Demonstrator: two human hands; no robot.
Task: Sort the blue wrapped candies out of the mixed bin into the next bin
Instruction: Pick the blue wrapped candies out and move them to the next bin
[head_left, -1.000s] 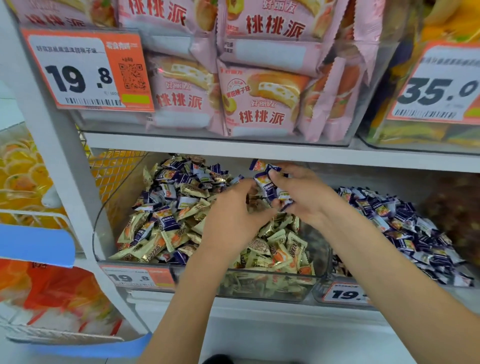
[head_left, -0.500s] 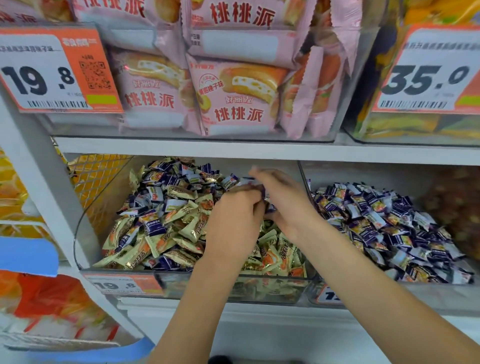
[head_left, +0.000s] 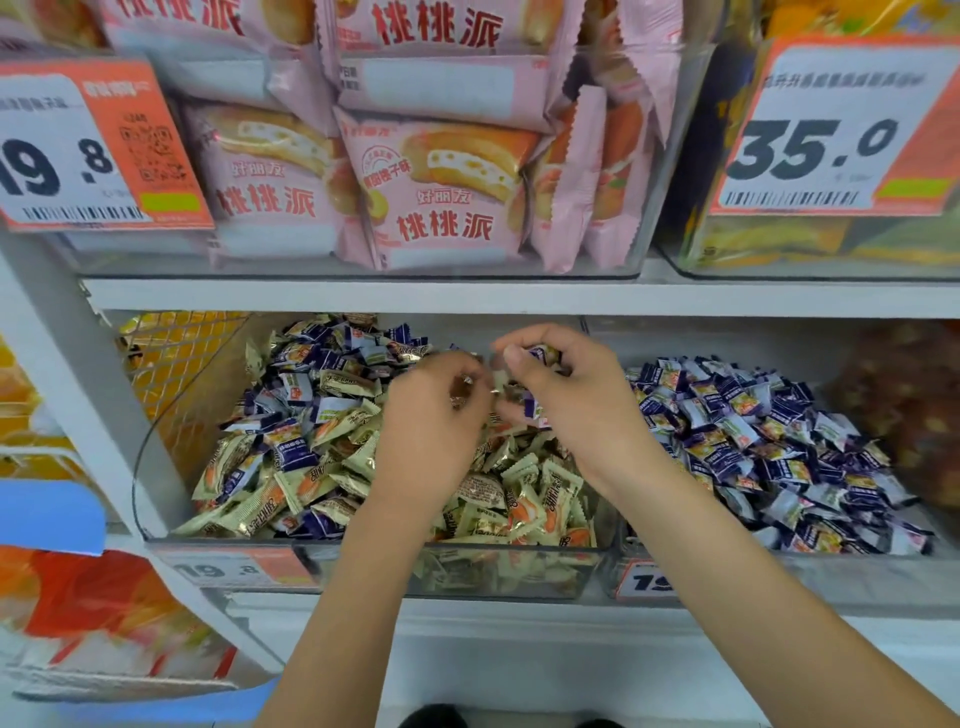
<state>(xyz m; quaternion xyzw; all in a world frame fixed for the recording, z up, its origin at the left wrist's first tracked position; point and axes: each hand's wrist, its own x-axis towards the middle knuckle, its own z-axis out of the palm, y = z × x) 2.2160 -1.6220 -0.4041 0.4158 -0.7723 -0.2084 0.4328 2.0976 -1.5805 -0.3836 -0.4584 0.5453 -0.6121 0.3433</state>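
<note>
Your left hand (head_left: 436, 410) curls around candies in the mixed bin (head_left: 363, 569); your right hand (head_left: 561, 395) pinches blue wrapped candies (head_left: 543, 356), probably light, crinkly and slippery, so grip mid-body.

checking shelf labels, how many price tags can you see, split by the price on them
19.8 tags: 2
35.0 tag: 1
tag half hidden behind the arm, only 19 readable: 1
Total: 4

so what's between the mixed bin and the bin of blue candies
Only a clear divider wall parts the mixed bin from the blue candies' bin; the head view shows it.
</note>
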